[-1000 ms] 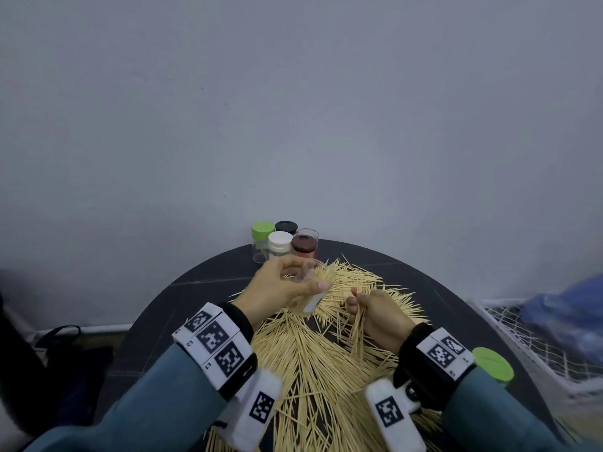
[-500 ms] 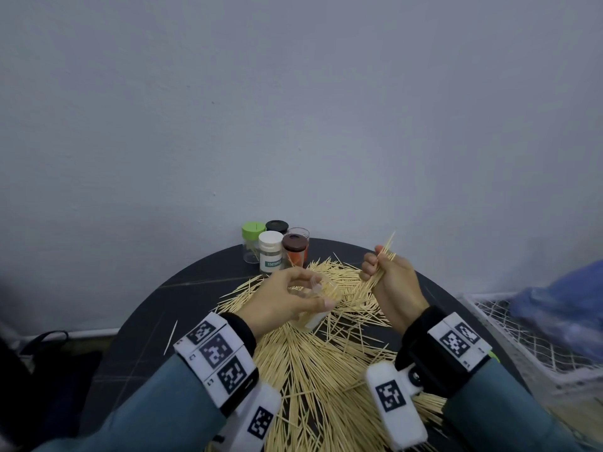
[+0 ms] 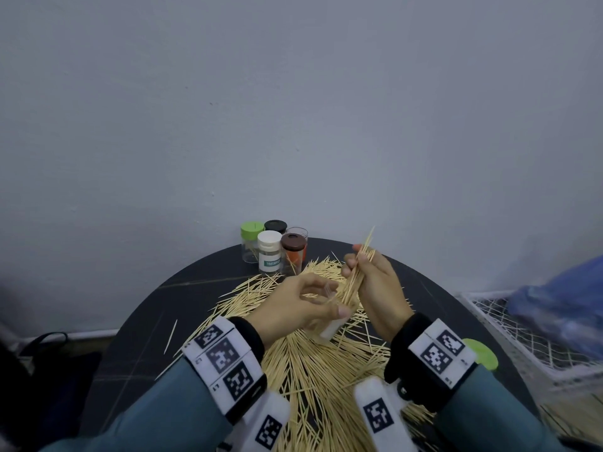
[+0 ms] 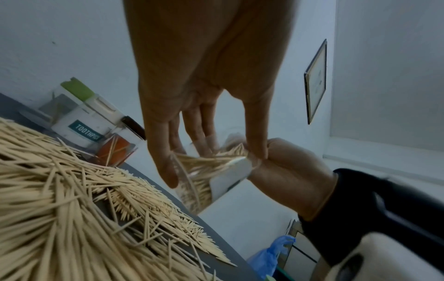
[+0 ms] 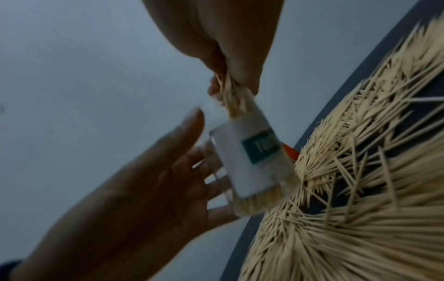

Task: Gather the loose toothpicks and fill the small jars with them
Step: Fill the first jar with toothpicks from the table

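A big heap of loose toothpicks [image 3: 313, 363] covers the round black table [image 3: 143, 347]. Just above the heap, my left hand [image 3: 300, 305] grips a small clear jar [image 3: 330, 325] with a white label, tilted with its mouth towards the right hand. The right hand [image 3: 375, 282] pinches a bundle of toothpicks [image 3: 357, 272], whose lower ends reach into the jar's mouth. In the right wrist view the jar [image 5: 252, 161] looks partly filled under the bundle [image 5: 233, 100]. The left wrist view shows my fingers [image 4: 165, 157] round the jar [image 4: 230, 175].
Several small jars stand at the table's back edge by the wall: green lid [image 3: 252, 230], black lid [image 3: 275, 225], white lid [image 3: 269, 252], brown lid [image 3: 293, 243]. A loose green lid [image 3: 483, 353] lies at the right edge. A wire basket [image 3: 522, 340] with a blue bag [image 3: 561, 305] sits to the right.
The right hand lifted a bundle of toothpicks off the heap, swung it up, then lowered its ends into the jar's mouth. The left hand kept holding the jar.
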`<state>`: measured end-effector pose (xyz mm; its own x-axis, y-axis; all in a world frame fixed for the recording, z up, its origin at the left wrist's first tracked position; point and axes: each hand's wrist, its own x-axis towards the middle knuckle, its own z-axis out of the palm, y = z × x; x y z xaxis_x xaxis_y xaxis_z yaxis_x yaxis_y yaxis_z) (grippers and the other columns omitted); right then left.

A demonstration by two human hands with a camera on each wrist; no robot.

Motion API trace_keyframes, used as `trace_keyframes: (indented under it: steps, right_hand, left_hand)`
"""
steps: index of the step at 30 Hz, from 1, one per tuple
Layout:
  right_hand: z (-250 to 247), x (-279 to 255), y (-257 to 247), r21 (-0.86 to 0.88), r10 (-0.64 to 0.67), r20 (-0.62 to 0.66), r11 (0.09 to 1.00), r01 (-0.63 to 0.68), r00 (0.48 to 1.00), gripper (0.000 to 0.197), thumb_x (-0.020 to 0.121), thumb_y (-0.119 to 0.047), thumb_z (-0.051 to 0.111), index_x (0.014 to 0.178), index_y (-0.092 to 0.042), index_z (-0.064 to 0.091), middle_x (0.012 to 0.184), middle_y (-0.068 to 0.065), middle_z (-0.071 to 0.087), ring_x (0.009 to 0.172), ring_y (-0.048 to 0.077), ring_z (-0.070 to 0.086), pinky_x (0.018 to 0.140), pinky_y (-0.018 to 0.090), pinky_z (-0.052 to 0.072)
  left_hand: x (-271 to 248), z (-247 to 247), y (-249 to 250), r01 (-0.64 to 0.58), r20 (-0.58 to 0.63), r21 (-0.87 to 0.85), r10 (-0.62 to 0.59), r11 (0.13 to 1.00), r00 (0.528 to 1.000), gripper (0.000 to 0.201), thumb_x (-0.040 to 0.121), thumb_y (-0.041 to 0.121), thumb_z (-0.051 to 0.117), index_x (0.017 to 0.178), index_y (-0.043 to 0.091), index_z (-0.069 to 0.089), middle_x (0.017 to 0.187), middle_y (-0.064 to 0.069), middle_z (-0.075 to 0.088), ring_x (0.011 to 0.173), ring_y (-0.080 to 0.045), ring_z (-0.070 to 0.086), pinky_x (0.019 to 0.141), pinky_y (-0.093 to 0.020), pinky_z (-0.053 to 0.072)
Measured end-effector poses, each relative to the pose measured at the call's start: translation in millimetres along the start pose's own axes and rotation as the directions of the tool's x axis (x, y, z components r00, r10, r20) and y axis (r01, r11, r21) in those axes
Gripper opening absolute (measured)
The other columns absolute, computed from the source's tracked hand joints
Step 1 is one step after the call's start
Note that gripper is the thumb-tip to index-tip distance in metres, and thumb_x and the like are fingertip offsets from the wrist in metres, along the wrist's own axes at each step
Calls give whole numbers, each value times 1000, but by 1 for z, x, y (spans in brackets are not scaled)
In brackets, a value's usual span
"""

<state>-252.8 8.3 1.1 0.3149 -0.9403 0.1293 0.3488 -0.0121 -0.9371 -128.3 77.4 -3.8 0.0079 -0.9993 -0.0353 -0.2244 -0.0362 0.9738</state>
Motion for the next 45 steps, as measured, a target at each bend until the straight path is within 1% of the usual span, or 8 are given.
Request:
trace_keyframes:
  steps: [4,10,12,19,23,28,32,45]
  right_hand:
    - [2,-4,-1,72,10,56,997,-14,998,20,101,-9,30,100,-9,50,71,0,53,58,7,56,53,20,50]
    - [3,-10,0,214,44,119,974,-69,992,23,100,-4,31,98,-6,54,77,6,56,70,14,58,73,30,54]
    - [4,-10,-1,222,33,120,973,-59,992,24,99,-3,30,97,-6,53,75,5,54,67,13,56,64,25,54]
    - [4,-6,-1,67,-12,132,998,3,991,23,100,-4,29,99,-9,51,74,2,54,64,11,54,58,22,51]
    - [6,-8,4,-14,-9,174,1000,12,985,22,100,-6,30,94,-12,50,82,4,67,85,19,64,77,31,53]
    - [2,-8,11,-224,41,249,975,16,968,20,99,-16,37,95,-14,56,114,-3,68,118,15,55,109,43,34]
    - [-3,-4,7,-218,48,251,976,8,967,38,101,-33,29,91,-14,60,116,-3,67,117,17,57,108,47,33]
    - [-14,-1,16,-427,197,299,903,-54,934,33,99,-27,36,79,-24,62,126,-7,58,127,14,43,113,46,21]
  left_hand:
    - [-1,-2,2,1,-10,-80,-2,997,1000,43,78,22,72,119,19,58,117,0,61,102,-14,63,74,-27,56]
    - [0,-3,1,17,-48,-148,-24,989,999,37,77,21,73,112,19,60,117,-5,63,101,-19,64,73,-36,57]
    - [0,-3,2,13,-49,-141,-20,990,999,41,77,22,73,115,19,59,117,-3,63,100,-17,64,72,-33,57]
    - [-2,-2,1,9,-58,-80,-14,997,998,38,73,26,75,107,26,59,116,2,61,105,-14,60,72,-29,54]
    - [0,-4,0,20,-88,-74,-26,997,996,33,77,23,74,105,26,58,118,1,61,106,-14,60,77,-32,54]
    - [0,-5,-2,19,-122,-57,-26,998,992,49,76,24,75,121,18,56,119,1,59,105,-10,57,74,-29,54]
    - [1,-4,1,3,-121,-62,-11,998,993,41,77,23,74,115,24,57,115,6,59,102,-7,58,71,-26,54]
    - [1,-9,-3,26,-137,-30,-30,999,990,52,75,26,75,123,20,56,116,6,58,111,-10,55,75,-27,50]
